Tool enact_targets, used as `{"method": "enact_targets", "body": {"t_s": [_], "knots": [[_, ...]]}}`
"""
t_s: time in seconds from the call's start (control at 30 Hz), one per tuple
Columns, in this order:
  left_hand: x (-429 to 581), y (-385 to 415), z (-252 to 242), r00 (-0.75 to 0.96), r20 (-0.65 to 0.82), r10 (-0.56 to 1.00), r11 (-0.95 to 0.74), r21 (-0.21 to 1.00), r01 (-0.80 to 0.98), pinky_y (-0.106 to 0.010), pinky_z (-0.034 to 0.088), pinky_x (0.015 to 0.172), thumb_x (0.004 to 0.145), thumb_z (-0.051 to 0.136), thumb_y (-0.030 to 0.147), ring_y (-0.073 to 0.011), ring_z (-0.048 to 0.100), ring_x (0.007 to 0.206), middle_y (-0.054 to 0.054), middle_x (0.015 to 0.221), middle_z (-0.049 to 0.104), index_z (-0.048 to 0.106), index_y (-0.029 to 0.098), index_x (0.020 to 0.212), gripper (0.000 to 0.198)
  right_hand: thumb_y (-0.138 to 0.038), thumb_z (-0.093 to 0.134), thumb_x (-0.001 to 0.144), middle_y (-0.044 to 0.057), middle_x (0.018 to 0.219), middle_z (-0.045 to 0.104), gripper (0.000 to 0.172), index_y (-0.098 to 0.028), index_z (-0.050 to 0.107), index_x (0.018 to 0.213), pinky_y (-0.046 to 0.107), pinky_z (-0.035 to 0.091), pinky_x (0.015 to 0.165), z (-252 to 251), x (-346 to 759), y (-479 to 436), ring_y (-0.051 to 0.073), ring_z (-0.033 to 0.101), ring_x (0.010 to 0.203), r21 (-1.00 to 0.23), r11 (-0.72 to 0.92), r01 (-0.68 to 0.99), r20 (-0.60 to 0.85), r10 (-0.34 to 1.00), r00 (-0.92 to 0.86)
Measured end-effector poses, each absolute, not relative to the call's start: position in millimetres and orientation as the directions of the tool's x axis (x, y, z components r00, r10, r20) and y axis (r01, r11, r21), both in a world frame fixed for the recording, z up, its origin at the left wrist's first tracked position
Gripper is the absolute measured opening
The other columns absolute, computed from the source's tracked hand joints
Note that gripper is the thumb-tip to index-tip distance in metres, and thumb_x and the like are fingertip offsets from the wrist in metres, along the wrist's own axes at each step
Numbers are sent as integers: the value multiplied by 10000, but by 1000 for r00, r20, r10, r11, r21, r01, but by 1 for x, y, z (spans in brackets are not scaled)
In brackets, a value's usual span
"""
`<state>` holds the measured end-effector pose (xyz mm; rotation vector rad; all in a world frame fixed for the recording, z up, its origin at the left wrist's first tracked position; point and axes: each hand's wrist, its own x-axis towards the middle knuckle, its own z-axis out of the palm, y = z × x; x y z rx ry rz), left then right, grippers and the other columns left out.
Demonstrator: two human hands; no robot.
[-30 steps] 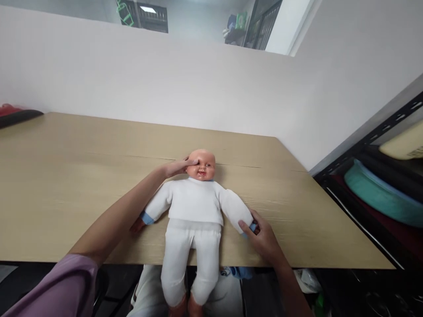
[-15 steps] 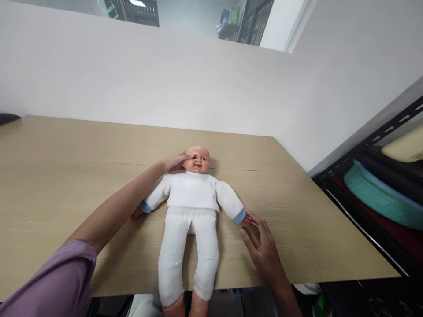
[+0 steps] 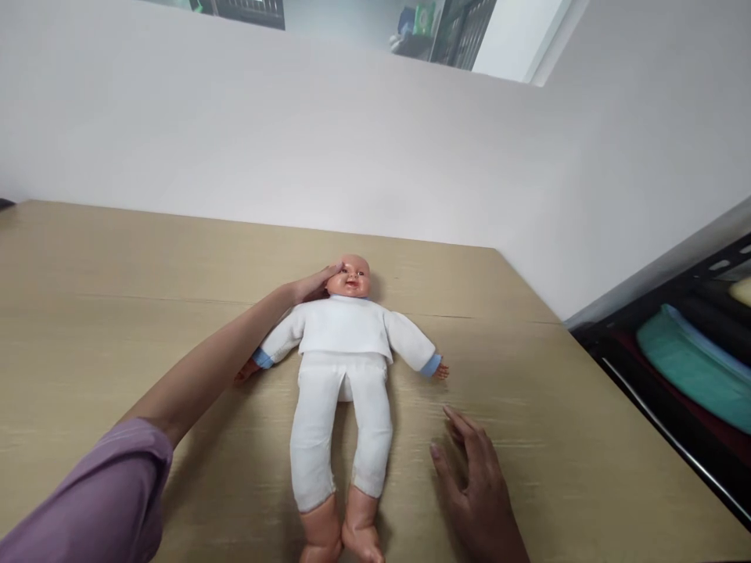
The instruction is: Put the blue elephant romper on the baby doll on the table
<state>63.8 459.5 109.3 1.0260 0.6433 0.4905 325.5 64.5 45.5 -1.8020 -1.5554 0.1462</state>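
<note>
Lying face up on the wooden table [image 3: 146, 352] is a baby doll [image 3: 346, 360], its head [image 3: 352, 277] towards the wall [image 3: 352, 156] and its bare feet [image 3: 321, 532] towards the person. It wears a white top [image 3: 343, 328] with blue cuffs [image 3: 431, 364] and white trousers [image 3: 308, 438]. Both doll arms are spread outward, the legs slightly parted.

The person's left hand [image 3: 310, 288] cups the side of the head, thumb laid by the eye and fingers partly hidden behind; firmness of hold cannot be judged. That forearm passes over the doll's near arm, and a purple sleeve [image 3: 99, 500] covers it above the elbow.

The right hand [image 3: 478, 477] is loosely open and unloaded, thumb parted from the slightly curled fingers, near the legs but apart from them. Whether it touches the tabletop cannot be determined.

Further right stands a dark rack [image 3: 721, 262] bearing a teal item [image 3: 692, 367].
</note>
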Motion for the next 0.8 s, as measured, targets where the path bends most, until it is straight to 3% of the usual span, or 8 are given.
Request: {"method": "enact_targets", "body": {"t_s": [0.27, 0.63, 0.8], "knots": [[70, 460, 110, 693, -228, 684, 366, 929, -56, -422, 551, 1183, 877, 724, 759, -366, 698, 1341, -140, 1430, 738, 763, 217, 1332, 709, -457, 560, 1078, 139, 1434, 653, 477, -271, 513, 1515, 617, 494, 1134, 56, 324, 64, 344, 597, 1331, -555, -6, 832, 350, 906, 240], [66, 470, 107, 719, -277, 637, 328, 942, 72, -402, 562, 1159, 828, 673, 864, -360, 669, 1381, -135, 1450, 727, 781, 238, 1297, 790, -431, 541, 1083, 148, 1407, 664, 456, -253, 519, 1502, 614, 498, 1117, 61, 319, 65, 344, 603, 1305, -559, -3, 829, 352, 905, 240], [66, 464, 116, 694, -251, 675, 251, 962, 104, -383, 579, 1107, 834, 657, 869, -353, 718, 1302, -142, 1414, 749, 781, 218, 1281, 798, -404, 542, 1083, 156, 1402, 671, 435, -249, 528, 1489, 625, 484, 1135, 61, 317, 66, 348, 607, 1307, -556, 13, 831, 365, 902, 230]]}}
